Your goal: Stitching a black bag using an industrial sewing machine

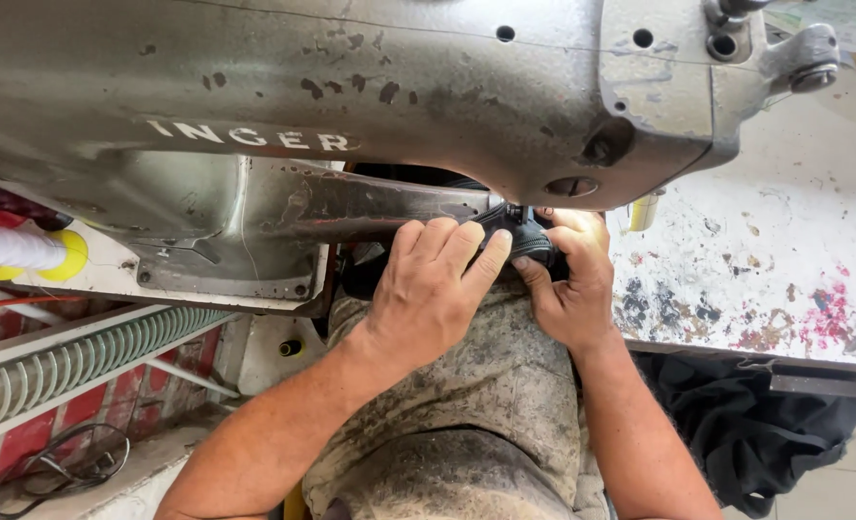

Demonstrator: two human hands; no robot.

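Resting lowest in view, nearest the lens: grimy grey trousers over the person's lap, forearms crossing above them. Left hand lying flat, fingers pressing down on a black workpiece; grip not clenched, pinning rather than grasping. Right hand curling around the same piece from the far side, thumb and fingers pinching its edge just under the machine head. Workpiece sitting between both hands, touching each, directly beneath the needle area; long axis running roughly left to right along the narrow arm of the machine; right hand marginally nearer the needle, left nearer the arm. Looming above: worn grey metal sewing machine, paint chipped. Standing to the right: white worktop, spattered with dark and pink stains, black cloth hanging below its edge. Showing at left: white thread cone on yellow base, ribbed hose, red tiled floor with loose cable.
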